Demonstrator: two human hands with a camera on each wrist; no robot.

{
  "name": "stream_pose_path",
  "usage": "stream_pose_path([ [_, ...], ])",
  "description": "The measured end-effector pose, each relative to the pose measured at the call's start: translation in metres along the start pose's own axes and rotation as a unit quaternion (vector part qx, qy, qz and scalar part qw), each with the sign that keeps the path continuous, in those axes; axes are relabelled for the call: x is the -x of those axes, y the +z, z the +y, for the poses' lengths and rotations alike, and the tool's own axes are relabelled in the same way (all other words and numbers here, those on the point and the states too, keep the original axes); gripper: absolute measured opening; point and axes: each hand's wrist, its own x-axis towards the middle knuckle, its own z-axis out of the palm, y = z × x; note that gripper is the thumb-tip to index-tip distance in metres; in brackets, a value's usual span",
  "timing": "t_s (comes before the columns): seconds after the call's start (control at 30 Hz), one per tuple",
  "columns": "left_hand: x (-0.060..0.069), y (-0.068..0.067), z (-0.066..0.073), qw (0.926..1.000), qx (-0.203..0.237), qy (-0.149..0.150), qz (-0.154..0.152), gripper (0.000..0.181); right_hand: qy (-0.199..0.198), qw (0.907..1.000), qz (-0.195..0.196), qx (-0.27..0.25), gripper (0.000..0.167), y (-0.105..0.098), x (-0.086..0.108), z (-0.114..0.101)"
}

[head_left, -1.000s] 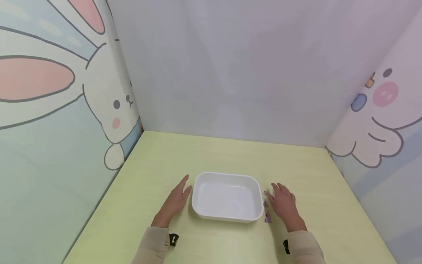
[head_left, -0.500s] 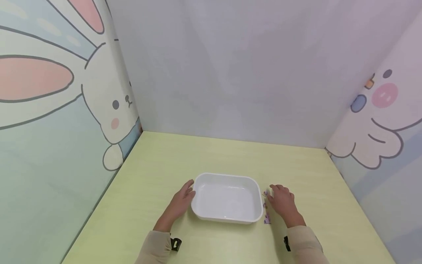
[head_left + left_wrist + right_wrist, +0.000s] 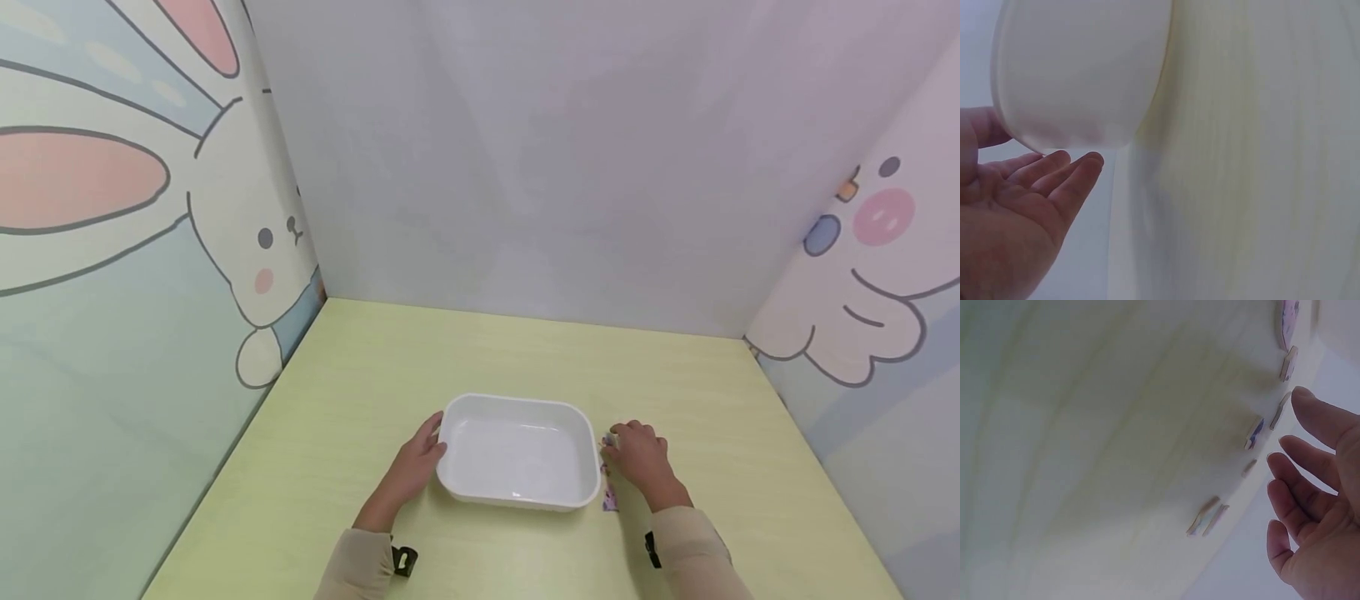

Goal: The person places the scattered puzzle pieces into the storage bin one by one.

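Observation:
A white rectangular tray [image 3: 517, 495] stands on the table. My left hand [image 3: 408, 467] is at its left end; in the left wrist view the thumb passes behind the rim of the white wall [image 3: 1079, 75] while the fingers lie outside it. To the right of the tray, my right hand [image 3: 642, 458] hovers low over small flat pieces with purple printed pictures, such as the piece at the front [image 3: 610, 500]. In the right wrist view its thumb and fingers are parted, and the thumb tip is close to one thin piece [image 3: 1280, 411]. Whether they touch is unclear.
The pale yellow-green table [image 3: 480, 350] is bounded by a grey back curtain [image 3: 510, 167], a rabbit-printed left wall [image 3: 225, 208] and a cartoon-printed right wall [image 3: 877, 275]. More small pieces [image 3: 1207, 515] lie in a loose line.
My left hand has moved right and forward onto the tray's left rim. My right hand has shifted slightly left, its fingers drawing in near the far pieces. The tray has barely moved.

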Motion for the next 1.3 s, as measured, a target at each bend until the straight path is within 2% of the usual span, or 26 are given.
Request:
stream_pose_path([
  [0.27, 0.001, 0.003, -0.001, 1.0000, 0.005, -0.008, -0.001, 0.055, 0.010, 0.9998, -0.014, -0.003, 0.038, 0.001, -0.004, 0.002],
  [0.73, 0.002, 0.005, -0.003, 1.0000, 0.005, 0.001, 0.006, 0.054, 0.020, 0.9991, -0.027, -0.028, 0.027, 0.005, -0.013, 0.007],
  [1.3, 0.001, 0.006, -0.002, 0.9998, -0.002, -0.012, 0.015, 0.054, 0.003, 0.9981, -0.041, -0.046, 0.017, 0.003, -0.020, 0.008],
])
